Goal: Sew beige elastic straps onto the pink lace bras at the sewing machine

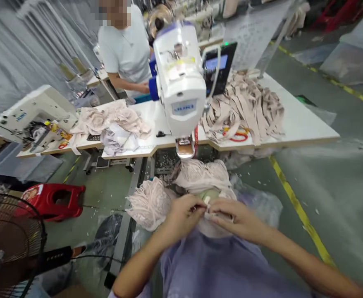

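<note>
My left hand [184, 213] and my right hand [237, 213] meet over my lap, fingertips pinched close together. Between them is the edge of a pale fabric piece [212, 228], part of which hangs below the fingers; the exact spot they grip is small and blurred. Just beyond the hands lies a pile of pale pink gathered garments [204, 174], with a bit of light green cloth [209, 193] under it. To the left of my left hand sits a bunched pale pink fabric bundle [150, 203].
A white sewing machine [183, 91] stands ahead on a white table [305, 120], beside a heap of beige strips [246, 103] and red-handled scissors [239, 135]. Pink garments [113, 118] lie left. A co-worker [125, 54] stands behind. A red stool [57, 200] and fan [10, 244] are at left.
</note>
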A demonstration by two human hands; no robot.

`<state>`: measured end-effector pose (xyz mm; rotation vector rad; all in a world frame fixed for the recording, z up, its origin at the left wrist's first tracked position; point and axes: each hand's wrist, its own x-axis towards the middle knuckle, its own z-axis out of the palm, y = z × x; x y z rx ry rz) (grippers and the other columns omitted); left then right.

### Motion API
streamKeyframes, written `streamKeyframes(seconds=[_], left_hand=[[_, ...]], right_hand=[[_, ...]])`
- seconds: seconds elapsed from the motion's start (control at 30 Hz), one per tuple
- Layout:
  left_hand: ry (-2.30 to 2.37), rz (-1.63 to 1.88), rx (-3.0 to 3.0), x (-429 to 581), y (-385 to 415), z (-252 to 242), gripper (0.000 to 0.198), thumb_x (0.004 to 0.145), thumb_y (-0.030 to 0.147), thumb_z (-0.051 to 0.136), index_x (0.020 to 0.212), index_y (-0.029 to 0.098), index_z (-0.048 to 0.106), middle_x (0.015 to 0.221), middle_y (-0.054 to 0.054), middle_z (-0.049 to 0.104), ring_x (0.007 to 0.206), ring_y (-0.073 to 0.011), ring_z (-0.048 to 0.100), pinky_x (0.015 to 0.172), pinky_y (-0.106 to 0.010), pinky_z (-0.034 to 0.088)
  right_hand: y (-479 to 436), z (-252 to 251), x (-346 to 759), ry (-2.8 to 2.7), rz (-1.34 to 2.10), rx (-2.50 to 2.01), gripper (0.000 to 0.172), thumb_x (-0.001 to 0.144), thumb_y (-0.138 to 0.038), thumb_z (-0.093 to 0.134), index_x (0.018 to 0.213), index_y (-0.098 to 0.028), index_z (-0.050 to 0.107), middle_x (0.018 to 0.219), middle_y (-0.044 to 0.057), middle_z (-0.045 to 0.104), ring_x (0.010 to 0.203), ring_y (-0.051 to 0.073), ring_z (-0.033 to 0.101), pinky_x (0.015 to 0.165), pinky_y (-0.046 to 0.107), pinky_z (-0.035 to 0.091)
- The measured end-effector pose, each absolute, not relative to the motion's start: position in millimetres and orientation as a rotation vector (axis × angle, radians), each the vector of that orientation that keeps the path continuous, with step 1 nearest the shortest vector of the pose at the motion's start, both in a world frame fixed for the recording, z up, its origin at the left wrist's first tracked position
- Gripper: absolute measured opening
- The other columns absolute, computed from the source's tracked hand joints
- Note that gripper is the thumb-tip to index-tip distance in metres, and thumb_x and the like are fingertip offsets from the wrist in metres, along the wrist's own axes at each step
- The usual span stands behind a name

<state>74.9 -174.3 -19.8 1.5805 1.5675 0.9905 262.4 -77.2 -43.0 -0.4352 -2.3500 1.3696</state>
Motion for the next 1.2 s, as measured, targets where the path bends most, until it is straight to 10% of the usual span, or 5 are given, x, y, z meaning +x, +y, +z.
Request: streamKeyframes(seconds=[0.73, 1.2], left_hand=[[1.686, 0.913, 1.417, 37, -157, -43, 0.014, 0.061, 0.009, 0.061, 0.066, 0.021, 0.065, 0.066, 0.001, 0.061, 0.064, -0.0154, 0.049, 0.062, -0.026, 0.039], [1.492, 1.194, 1.100, 32, -126, -57, 0.020, 0.090, 0.034, 0.057, 0.088, 0.016, 0.066, 0.086, -0.005, 0.068, 0.083, -0.0177, 0.061, 0.078, -0.029, 0.046]], right_hand=[[-91, -75, 211, -2.375, 1.228, -0.552, 0.025, 0.092, -0.033, 0.052, 0.075, -0.021, 0.065, 0.076, 0.005, 0.070, 0.073, 0.020, 0.070, 0.068, 0.027, 0.056], [-52, -48, 195, -2.199, 1.325, -0.715, 0.023, 0.092, -0.036, 0.058, 0.088, -0.019, 0.073, 0.092, 0.008, 0.075, 0.089, 0.019, 0.069, 0.086, 0.032, 0.054]])
